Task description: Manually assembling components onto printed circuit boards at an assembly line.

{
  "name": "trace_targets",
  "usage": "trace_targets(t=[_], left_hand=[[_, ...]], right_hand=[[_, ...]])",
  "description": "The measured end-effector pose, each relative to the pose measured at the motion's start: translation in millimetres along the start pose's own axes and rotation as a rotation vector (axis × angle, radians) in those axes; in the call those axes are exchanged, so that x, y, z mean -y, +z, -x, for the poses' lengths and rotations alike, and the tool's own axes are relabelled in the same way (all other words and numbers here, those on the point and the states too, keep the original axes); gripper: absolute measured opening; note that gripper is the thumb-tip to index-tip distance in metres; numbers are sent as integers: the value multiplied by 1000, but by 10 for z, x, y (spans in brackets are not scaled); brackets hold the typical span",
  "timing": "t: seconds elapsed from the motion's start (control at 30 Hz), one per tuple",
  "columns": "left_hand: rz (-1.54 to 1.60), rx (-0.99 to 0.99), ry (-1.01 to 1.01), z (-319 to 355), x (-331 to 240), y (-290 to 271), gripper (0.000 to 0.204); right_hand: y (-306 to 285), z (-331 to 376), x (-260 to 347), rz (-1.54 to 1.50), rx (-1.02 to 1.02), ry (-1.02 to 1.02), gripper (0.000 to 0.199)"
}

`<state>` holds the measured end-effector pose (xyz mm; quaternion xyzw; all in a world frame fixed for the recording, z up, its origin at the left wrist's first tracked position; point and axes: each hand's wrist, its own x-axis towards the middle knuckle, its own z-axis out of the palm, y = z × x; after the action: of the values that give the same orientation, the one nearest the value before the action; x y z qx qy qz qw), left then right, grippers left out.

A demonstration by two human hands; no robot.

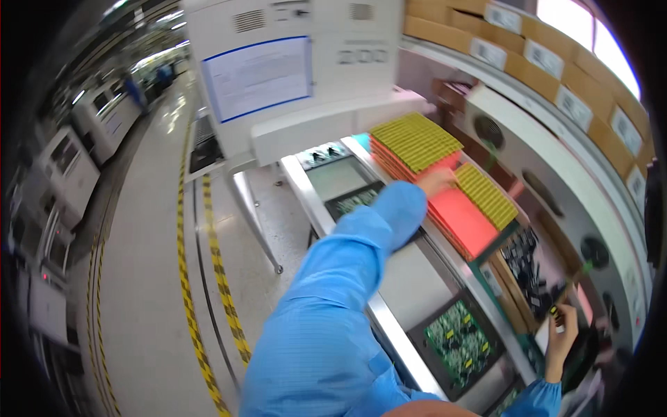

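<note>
The left hand point(436, 182), past a long light-blue fabric sleeve point(326, 292), lies between two and three o'clock from the centre of the view — its fingertips are partly hidden, so I cannot tell whether they are apart or together. It is at the stacked pink-red sheets point(467, 226) at three o'clock, just beside the smaller yellow gridded panel point(485, 196) that lies on them. The larger yellow gridded panel point(417, 142) tops the taller stack at two o'clock.

The right hand point(561, 340), at four o'clock, has its fingers closed on a small dark component with a yellow face point(555, 314), held near an open brown cardboard box of black parts point(524, 271) between three and four o'clock.

The silver-railed conveyor point(413, 278) runs from about twelve to five o'clock. On it, between four and five o'clock, a green circuit board with yellow parts point(458, 340) sits in a black rectangular frame; another framed board point(354, 201) near the centre is partly covered by the sleeve.

Brown cardboard boxes with white labels point(517, 59) line a shelf at two o'clock — a white machine cabinet point(365, 76) stands near twelve.
</note>
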<state>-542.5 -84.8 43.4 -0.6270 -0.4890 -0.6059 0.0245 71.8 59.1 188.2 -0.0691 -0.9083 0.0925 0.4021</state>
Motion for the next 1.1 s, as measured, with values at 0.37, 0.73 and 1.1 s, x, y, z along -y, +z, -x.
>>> trace_targets(t=[0.37, 0.73, 1.1], left_hand=[[-95, -139, -31, -641, -2048, 1697, 27], [179, 947, -61, 218, -3508, 5275, 24], [-111, 1111, 233, 646, -3242, 5930, 22]], right_hand=[[-1587, 2875, -775, 186, -22, 759, 29], [-1579, 3366, -883, 165, 175, 812, 30], [-1408, 3636, -1032, 308, 196, 656, 30]])
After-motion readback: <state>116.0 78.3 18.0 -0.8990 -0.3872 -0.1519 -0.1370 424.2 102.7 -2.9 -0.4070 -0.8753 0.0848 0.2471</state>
